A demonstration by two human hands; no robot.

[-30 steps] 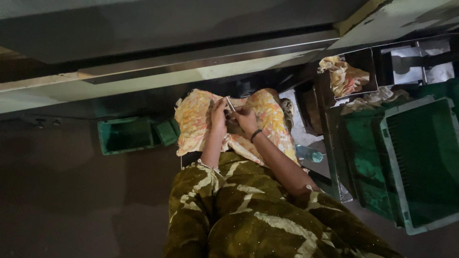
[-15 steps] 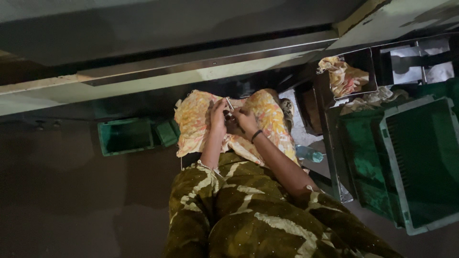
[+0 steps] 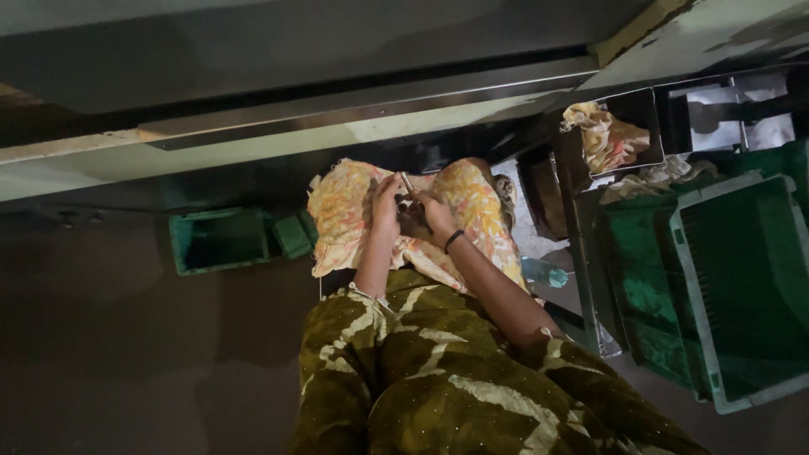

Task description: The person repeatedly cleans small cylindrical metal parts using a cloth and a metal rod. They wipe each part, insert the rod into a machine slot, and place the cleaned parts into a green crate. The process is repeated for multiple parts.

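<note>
Both my hands meet over an orange and yellow patterned cloth [image 3: 345,215] that lies across my lap. My left hand [image 3: 386,200] pinches a thin, shiny metal piece [image 3: 407,182] that sticks up between the hands. My right hand [image 3: 435,212], with a black band on its wrist, is closed around a small dark part [image 3: 413,212] just below that piece. The light is dim and I cannot make out what the small things are. My sleeves are olive with pale streaks.
A long metal rail [image 3: 379,109] runs across the top. A small green box [image 3: 217,240] sits at the left. Large green crates [image 3: 742,286] stand at the right, with a dark compartment holding crumpled cloth [image 3: 607,139] above them. A bluish bottle [image 3: 546,272] lies beside my right arm.
</note>
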